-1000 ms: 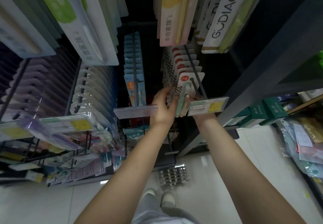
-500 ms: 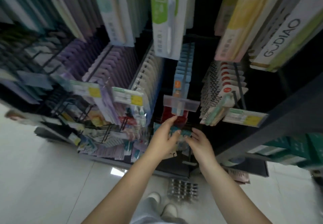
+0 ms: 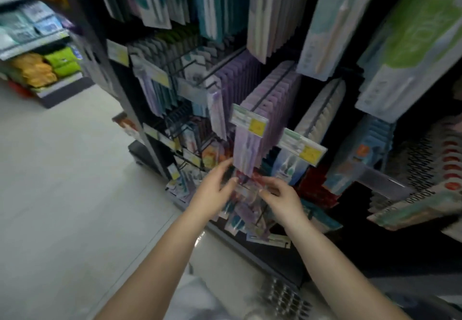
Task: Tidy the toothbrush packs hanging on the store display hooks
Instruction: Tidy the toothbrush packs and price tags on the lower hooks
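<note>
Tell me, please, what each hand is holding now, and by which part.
Both the left hand and right hand reach a low, blurred red-and-purple pack from its two sides; whether they grip it cannot be told.

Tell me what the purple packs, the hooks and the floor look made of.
Purple packs: likely printed card, matte, in flat thin stacked sheets. Hooks: seemingly dark metal wire, thin and straight under load. Floor: pale glossy tile, probably ceramic, with a bright reflection near the shelf base.

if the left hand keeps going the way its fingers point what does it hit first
Most likely the bottom edge of the purple toothbrush packs: the left hand points up and right at them. Blur hides the depth.
</note>
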`<state>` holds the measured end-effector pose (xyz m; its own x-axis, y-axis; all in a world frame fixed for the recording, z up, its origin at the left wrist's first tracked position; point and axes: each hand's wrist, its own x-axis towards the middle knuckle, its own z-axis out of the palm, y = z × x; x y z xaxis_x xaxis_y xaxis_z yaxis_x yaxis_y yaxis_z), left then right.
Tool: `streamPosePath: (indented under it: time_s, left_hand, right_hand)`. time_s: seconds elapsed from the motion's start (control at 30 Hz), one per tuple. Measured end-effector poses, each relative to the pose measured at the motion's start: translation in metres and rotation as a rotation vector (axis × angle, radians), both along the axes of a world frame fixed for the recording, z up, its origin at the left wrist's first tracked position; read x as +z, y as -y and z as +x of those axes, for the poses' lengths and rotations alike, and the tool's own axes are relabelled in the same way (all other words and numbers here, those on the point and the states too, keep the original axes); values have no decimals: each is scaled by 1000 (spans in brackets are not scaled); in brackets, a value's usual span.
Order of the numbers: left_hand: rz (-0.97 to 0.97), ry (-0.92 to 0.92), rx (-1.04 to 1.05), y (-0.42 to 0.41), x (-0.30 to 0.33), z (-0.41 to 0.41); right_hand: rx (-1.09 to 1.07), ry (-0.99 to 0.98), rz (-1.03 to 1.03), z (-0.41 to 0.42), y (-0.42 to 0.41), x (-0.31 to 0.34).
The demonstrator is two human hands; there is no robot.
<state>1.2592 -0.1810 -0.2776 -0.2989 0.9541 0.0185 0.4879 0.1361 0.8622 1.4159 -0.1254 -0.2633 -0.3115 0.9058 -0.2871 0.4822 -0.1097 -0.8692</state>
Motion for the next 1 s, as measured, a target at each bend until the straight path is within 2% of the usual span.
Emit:
streamPosePath:
  time_s: [0.13,0.27,0.5,0.7,1.0]
  left_hand:
    - [20,-27,91,5,5,-67]
    - [14,-45,96,3,3,-132]
    - [-82,-106,-70,-14,-15,-210]
    - [-104,-56,-222,-27,-27,-203]
    - [-185,-69,-383,-49,-51,-150]
  right_hand:
    - [55,-23,26,-56,-1,7]
    - [56,-49,-2,-114,-2,4]
    - [-65,-2,-27,-184,1,-25]
    - [-225,15,-86,-177,11,-52]
    - [-434,79,-115,-96,19,-70]
